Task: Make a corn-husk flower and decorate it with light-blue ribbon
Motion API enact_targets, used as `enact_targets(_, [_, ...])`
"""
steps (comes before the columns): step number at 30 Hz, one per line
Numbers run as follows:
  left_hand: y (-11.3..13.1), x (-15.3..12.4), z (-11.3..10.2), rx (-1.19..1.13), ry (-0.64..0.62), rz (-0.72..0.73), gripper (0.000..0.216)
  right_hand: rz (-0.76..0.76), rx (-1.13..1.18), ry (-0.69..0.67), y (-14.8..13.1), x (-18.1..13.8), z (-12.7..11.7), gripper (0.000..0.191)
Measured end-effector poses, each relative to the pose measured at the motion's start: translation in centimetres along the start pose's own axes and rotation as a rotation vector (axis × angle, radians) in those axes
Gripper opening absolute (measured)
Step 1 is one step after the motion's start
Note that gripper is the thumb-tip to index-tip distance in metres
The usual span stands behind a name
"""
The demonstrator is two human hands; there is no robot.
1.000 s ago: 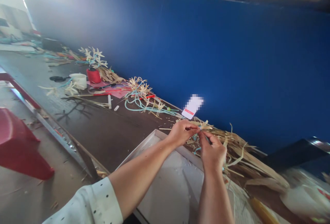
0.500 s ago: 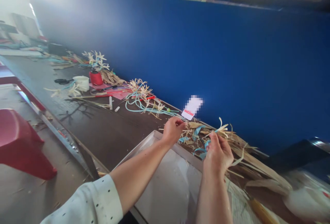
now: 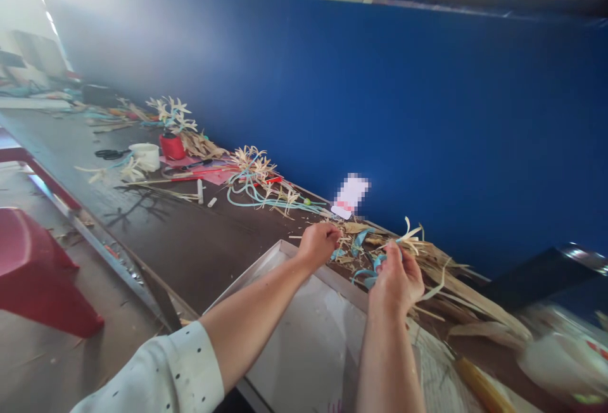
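Over the tray's (image 3: 266, 260) far edge, my right hand (image 3: 396, 277) pinched a blue strip (image 3: 365, 272) just near the straw pile (image 3: 444, 261) on the counter (image 3: 190, 235). My left hand (image 3: 319, 243) was clenched to its left; I couldn't tell whether it held anything.

Dried husk strips (image 3: 446, 273): pale tan plant fibre; dry, matt, rough, with frayed edges.
Light blue strip (image 3: 365, 272): thin, smooth and curling, pinched in the right hand (image 3: 396, 280); whether paper or plastic cannot be told.
Shallow grey tray (image 3: 308, 349): sheet metal, dull and scuffed.
Long dark brown table (image 3: 190, 242): wood, matt and worn.
Blue back wall (image 3: 403, 102): smooth, even, matt.
Red stool (image 3: 33, 273): moulded plastic, smooth, with a slight gloss.
White dotted sleeve (image 3: 161, 378): woven cloth, soft and matt.
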State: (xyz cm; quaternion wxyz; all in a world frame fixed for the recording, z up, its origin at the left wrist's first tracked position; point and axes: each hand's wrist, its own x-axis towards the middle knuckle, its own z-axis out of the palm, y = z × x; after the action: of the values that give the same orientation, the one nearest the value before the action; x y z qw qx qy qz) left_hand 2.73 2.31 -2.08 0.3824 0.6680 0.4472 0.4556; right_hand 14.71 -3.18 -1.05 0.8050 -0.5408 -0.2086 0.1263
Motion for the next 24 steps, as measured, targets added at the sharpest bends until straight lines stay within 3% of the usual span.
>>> enact_targets(5, [-0.1, -0.4, 0.3, 0.071, -0.058, -0.017, 0.033, -0.011, -0.066, -0.013, 0.6, 0.2, 0.3, 0.039])
enact_targets(9, [0.5, -0.4, -0.4, 0.195, 0.069, 0.028, 0.044, -0.084, -0.149, -0.048, 1.1, 0.3, 0.3, 0.042])
enact_targets(12, [1.5, -0.1, -1.0, 0.181, 0.166, 0.071, 0.036, -0.129, -0.224, -0.062, 1.3, 0.1, 0.3, 0.046])
enact_targets(15, [2.6, 0.5, -2.3, 0.138, 0.170, 0.089, 0.028, -0.146, -0.268, -0.090, 1.5, -0.2, 0.3, 0.048])
enact_targets(20, [2.9, 1.9, -8.0, 0.377, -0.010, 0.103, 0.023, -0.157, -0.289, -0.124, 1.8, -0.1, 0.5, 0.046])
enact_targets(24, [0.5, 3.1, -14.6, 0.848, -0.125, -0.001, 0.019, -0.138, -0.244, -0.126, 1.6, -0.1, 0.5, 0.045])
